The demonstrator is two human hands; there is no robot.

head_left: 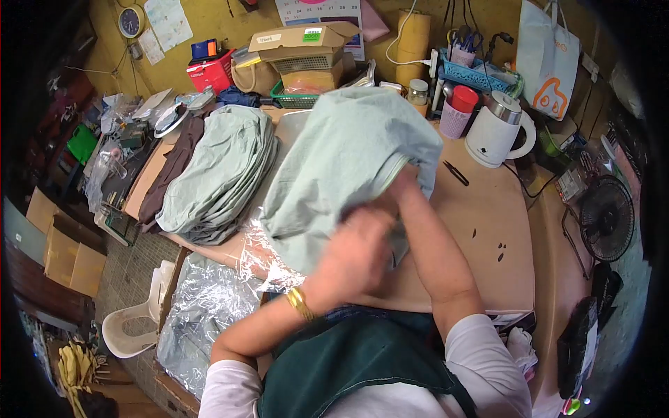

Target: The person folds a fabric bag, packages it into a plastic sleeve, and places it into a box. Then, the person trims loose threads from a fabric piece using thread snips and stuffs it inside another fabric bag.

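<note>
A pale green cloth piece (348,153) is bunched and held up over the table, its hemmed edge folded back around my right forearm. My right hand (404,180) reaches into the opening of this cloth, and its fingers are hidden by the fabric. Close to the cloth's lower front is my left hand (359,244), smeared by motion, with a gold watch on its wrist; its fingers cannot be made out. To the left, a thick folded stack of the same pale green cloth (219,171) lies on the table (481,272).
Dark brown cloth (171,171) lies beside the stack. Clear plastic wrap (268,261) rests at the table's front edge. Tweezers (456,173), a white kettle (495,132) and a pink cup (456,115) stand or lie on the right. Boxes and baskets line the back. A fan (606,217) is far right.
</note>
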